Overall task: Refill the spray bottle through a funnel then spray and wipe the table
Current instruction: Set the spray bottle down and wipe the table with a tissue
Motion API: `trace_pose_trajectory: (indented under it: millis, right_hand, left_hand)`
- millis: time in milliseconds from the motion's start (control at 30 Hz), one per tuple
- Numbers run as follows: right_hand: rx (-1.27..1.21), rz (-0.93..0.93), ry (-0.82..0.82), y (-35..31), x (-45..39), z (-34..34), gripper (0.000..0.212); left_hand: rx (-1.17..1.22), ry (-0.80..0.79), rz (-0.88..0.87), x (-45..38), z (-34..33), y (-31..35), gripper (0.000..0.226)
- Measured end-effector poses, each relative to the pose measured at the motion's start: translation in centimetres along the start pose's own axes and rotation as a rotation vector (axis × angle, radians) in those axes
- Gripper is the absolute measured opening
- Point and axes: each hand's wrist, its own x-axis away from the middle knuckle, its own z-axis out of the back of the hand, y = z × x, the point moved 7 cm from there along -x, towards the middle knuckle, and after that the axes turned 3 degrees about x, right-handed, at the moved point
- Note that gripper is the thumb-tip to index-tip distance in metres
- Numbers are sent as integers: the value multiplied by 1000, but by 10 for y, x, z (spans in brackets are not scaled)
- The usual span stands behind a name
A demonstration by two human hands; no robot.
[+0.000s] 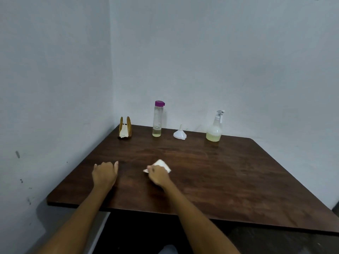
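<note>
My right hand point(158, 176) presses a crumpled white tissue point(163, 165) against the dark wooden table point(229, 176), left of its middle. My left hand point(104, 172) rests on the table beside it with the fingers curled under and nothing in it. At the back edge stands the clear spray bottle point(214, 128) with its white trigger head on and yellowish liquid in its lower part. A white funnel point(180, 133) sits upside down to its left. Further left is a tall clear bottle point(157, 119) with a purple cap and a little yellowish liquid at the bottom.
A wooden napkin holder point(125, 127) with white napkins stands at the back left corner. Grey walls close in behind and on the left of the table. The near table edge runs just past my forearms.
</note>
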Motion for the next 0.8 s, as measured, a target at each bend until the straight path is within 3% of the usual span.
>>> trace_pose_trajectory:
  millis: [133, 267, 467, 633, 800]
  right_hand:
    - [49, 198, -40, -51, 13, -34, 40]
    - [114, 230, -11, -32, 15, -19, 40]
    - [245, -100, 111, 89, 7, 60, 41]
    - [181, -375, 227, 200, 37, 108, 47]
    - [140, -488, 261, 233, 36, 117, 44]
  left_hand:
    - [59, 12, 46, -1, 3, 1, 50]
    - [38, -13, 47, -4, 2, 3, 48]
    - [-16, -115, 84, -16, 2, 14, 44]
    - [-87, -243, 116, -37, 3, 20, 46]
    - [-68, -338, 86, -62, -12, 9, 48]
